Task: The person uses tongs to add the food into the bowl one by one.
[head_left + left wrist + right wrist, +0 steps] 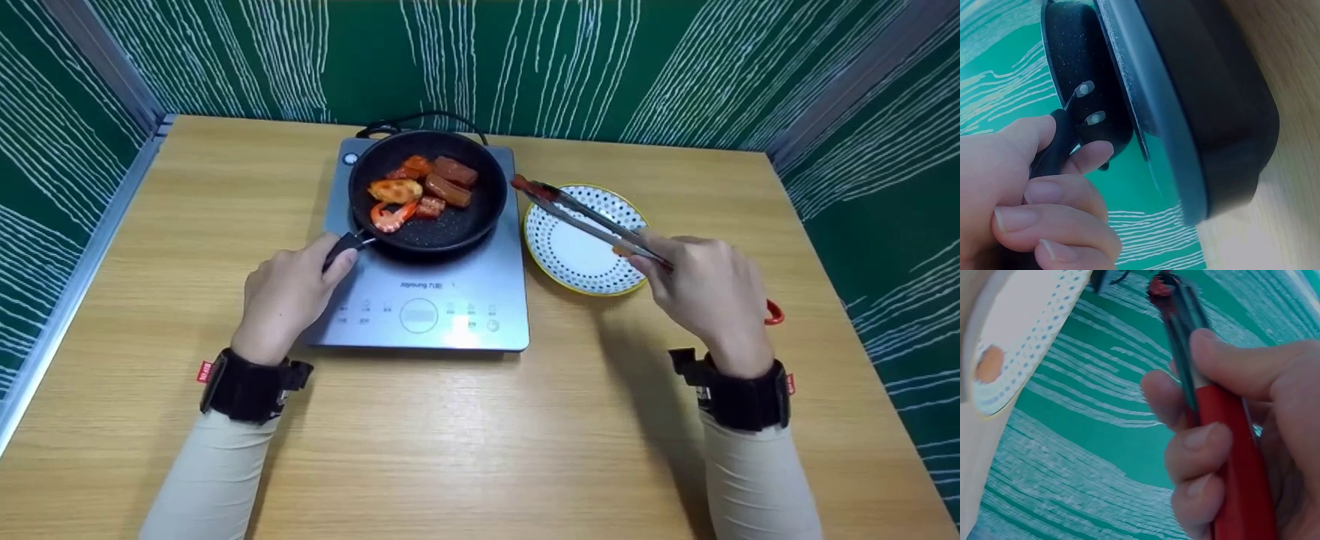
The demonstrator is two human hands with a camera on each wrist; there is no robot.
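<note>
My left hand (289, 292) grips the black handle (1053, 149) of a dark frying pan (469, 225). Inside the pan are a curled orange shrimp (391, 217), a browned yellowish piece (395, 190) and several reddish-brown sausage-like chunks (448, 190). With my right hand (709, 289) I hold metal tongs (581, 217) by their red handles (1235, 467). Their tips point left, between pan and plate, and something dark red (1159, 289) shows there. Below the tongs lies a white plate (562, 259) with dark dots and a yellow rim. An orange piece (989, 364) rests on it, mostly covered in the head view.
The pan is over a silver induction cooker (420, 330), whose control panel faces me. A black cord (442, 114) runs behind it. Everything stands on a wooden table (450, 442), with green white-streaked panels (510, 67) around its back and sides.
</note>
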